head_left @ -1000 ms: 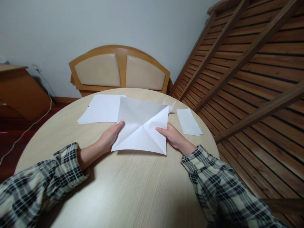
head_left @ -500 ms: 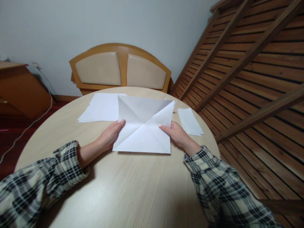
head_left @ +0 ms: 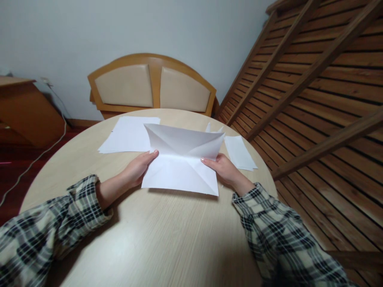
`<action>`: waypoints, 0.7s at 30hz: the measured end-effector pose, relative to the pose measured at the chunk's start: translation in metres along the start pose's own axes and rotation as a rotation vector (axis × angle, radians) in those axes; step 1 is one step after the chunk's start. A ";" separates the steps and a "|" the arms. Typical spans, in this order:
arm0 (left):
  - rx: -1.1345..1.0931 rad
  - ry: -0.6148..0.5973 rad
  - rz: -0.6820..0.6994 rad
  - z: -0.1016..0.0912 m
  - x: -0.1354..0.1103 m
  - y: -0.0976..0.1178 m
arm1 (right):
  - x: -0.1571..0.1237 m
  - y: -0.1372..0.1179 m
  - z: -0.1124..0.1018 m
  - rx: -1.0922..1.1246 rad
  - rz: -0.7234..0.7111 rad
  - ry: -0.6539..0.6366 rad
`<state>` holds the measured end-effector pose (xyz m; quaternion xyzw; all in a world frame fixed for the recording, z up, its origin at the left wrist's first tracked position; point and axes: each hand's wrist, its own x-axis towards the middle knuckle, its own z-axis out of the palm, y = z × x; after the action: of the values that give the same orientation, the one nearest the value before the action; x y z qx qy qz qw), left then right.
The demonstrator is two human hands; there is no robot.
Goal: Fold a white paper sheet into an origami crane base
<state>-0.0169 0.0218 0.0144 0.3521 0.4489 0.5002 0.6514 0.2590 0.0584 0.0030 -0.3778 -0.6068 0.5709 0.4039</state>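
- Pale wall (head_left: 185, 28); it fills the far side of the scene.
- Slatted wooden panel (head_left: 329, 107); it takes up the right side, its boards crossed by thicker beams.
- Round worktop (head_left: 155, 235); pale wood grain, lying between the person and the headboard.
- Headboard (head_left: 155, 79); arched wood with two beige padded sections, standing at the far side against the wall.
- Wooden furniture (head_left: 24, 111); far left, partly cut off by the picture's edge.
- Plaid sleeves (head_left: 60, 223); black, grey and cream, one on each forearm, coming in from the near left and near right.
- Creased sheet (head_left: 182, 175); white, held over the middle of the worktop; crease lines cross it, its far half tilts upward, and a shadow shows below its near edge.
- Paper stack (head_left: 128, 135); white sheets lying flat, far left on the worktop, partly behind the creased sheet.
- Left hand (head_left: 137, 169) and right hand (head_left: 226, 169); the fingers of each pinch a side edge of the creased sheet, thumbs on top, the others mostly hidden beneath.
- Narrow papers (head_left: 239, 151); a small white pile, right of the right hand.
- Pointed white piece (head_left: 208, 127); just beyond the creased sheet, mostly hidden.
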 end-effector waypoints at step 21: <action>-0.354 -0.053 0.067 -0.010 0.011 -0.004 | 0.003 0.007 -0.001 -0.093 -0.198 0.119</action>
<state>-0.0242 0.0316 0.0044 0.2598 0.3244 0.5834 0.6978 0.2591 0.0620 -0.0036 -0.3675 -0.6418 0.4761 0.4758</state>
